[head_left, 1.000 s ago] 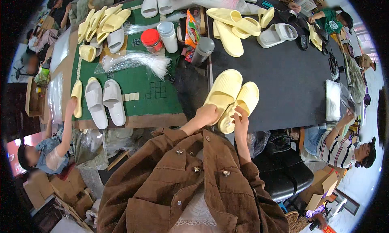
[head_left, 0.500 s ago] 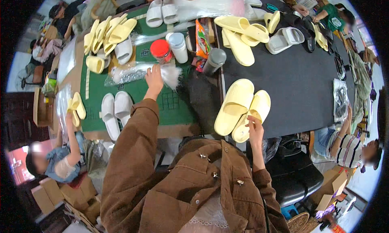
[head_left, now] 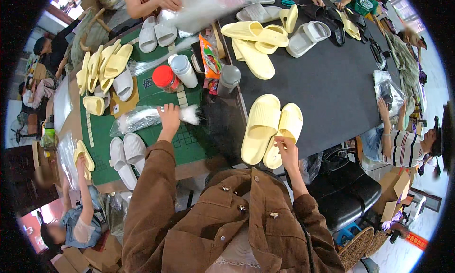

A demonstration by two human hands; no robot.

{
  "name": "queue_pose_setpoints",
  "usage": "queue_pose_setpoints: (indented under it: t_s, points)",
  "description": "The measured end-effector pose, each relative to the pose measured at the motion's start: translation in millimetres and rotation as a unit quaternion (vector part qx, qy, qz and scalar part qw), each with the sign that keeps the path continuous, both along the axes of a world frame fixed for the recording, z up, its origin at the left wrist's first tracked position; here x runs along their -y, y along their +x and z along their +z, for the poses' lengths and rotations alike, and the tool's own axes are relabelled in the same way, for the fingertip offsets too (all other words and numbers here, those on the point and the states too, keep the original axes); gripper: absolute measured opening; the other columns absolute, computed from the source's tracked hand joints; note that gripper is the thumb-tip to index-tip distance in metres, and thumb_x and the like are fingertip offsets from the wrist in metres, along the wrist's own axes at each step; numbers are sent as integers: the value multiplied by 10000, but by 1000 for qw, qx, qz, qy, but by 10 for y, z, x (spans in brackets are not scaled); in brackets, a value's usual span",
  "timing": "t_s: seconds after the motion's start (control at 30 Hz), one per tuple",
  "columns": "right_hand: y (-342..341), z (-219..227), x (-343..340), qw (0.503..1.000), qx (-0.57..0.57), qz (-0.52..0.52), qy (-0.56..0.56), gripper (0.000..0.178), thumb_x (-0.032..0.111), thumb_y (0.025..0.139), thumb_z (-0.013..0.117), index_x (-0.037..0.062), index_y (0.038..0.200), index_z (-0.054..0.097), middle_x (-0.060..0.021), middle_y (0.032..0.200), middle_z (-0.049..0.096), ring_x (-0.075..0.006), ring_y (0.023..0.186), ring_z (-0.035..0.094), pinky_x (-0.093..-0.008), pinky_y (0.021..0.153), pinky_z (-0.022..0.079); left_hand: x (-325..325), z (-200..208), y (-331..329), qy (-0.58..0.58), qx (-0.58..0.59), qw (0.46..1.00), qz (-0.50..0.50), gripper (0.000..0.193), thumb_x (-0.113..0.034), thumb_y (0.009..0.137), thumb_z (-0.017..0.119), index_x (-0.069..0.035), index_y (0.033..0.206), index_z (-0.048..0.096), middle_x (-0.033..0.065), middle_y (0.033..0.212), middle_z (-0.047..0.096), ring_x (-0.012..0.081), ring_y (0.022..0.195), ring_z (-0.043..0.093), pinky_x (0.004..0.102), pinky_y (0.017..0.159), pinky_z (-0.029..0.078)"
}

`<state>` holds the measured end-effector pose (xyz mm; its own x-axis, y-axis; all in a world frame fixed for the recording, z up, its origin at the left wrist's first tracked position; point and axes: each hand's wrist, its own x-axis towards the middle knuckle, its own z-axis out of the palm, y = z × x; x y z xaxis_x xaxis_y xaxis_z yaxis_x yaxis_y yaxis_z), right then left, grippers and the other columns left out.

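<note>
Covering clear bag (head_left: pixel 127 121) of white strands (head_left: pixel 190 114): left hand (head_left: pixel 169 118); touching yellow slipper (head_left: pixel 290 124): right hand (head_left: pixel 288 154); cannot tell either grip

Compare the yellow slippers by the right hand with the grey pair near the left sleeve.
Yellow slippers rest on a black surface, grey slippers on a green surface. The right hand is at the yellow slippers; no hand holds the grey slippers. Both have ribbed straps.

The yellow slippers (head_left: pixel 263 115) look matt and ribbed, the clear wrap (head_left: pixel 127 122) glossy plastic, the jacket (head_left: pixel 208 221) matt cloth.
</note>
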<state>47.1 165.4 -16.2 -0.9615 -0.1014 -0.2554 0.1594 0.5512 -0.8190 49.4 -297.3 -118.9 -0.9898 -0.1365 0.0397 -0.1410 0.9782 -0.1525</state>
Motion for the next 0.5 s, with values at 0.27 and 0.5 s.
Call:
queue_pose_setpoints:
  t_s: [0.27,0.5]
  points:
    - [-86,521,115,978,89,-41,-185,211,139,934,519,-25,1040,599,-74,961,632,-142,784,631,-240,644,473,-728,1308,125,94,-122,985,-75,350,-33,615,645,-34,945,525,124,942,482,314,960,491,440,877,376]
    - [-360,408,344,922,231,16,-309,325,199,932,542,-5,1185,550,-61,1040,623,-145,898,589,-274,745,496,-2098,2155,170,224,-138,946,-189,172,-21,684,560,-46,847,511,129,872,461,306,817,486,413,674,384]
